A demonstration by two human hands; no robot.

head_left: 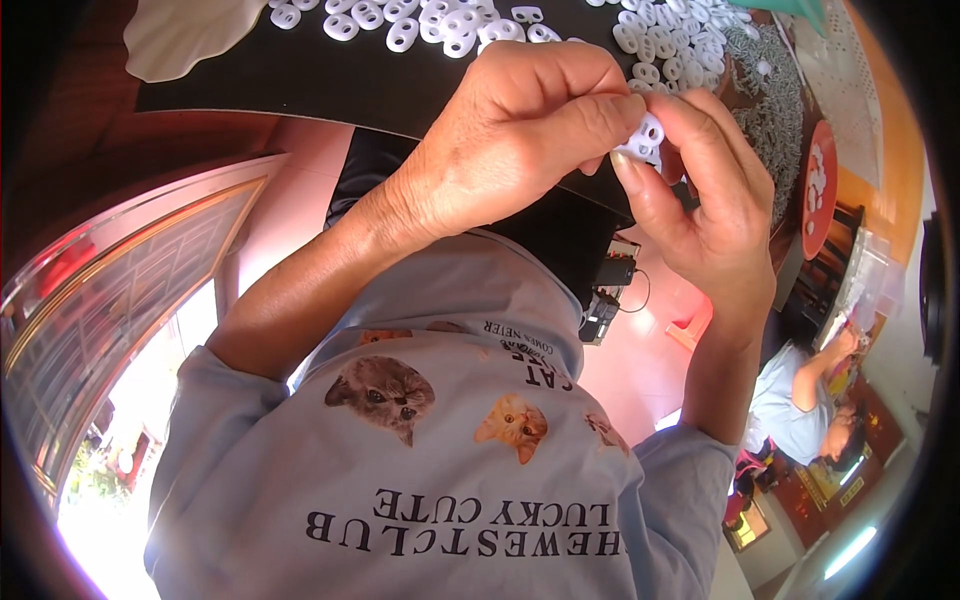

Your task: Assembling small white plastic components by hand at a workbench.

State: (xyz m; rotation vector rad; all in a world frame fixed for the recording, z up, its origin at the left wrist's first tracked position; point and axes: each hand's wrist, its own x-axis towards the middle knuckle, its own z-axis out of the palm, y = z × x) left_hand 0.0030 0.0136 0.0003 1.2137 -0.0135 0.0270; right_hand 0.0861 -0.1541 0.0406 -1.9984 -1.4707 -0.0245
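Observation:
Between my two hands, above the table's near edge, is a small white plastic piece (pixel 650 134) with round holes. My right hand (pixel 712 190) pinches it between thumb and forefinger from the right. My left hand (pixel 535 135) is closed, its thumb and curled forefinger pressed against the piece's left side. Anything else small inside the left fingers is hidden. Just beyond the hands, many similar white oval two-holed pieces (pixel 402 35) lie loose on the dark tabletop (pixel 330 85). Another heap of white pieces (pixel 665 45) lies farther right.
A large heap of small grey metal screws (pixel 765 95) lies right of the white pieces. Beyond it is a red plate (pixel 820 190) with white bits. A pale wavy-edged sheet (pixel 185 40) lies at far left. Another person (pixel 800 405) is at work on the right.

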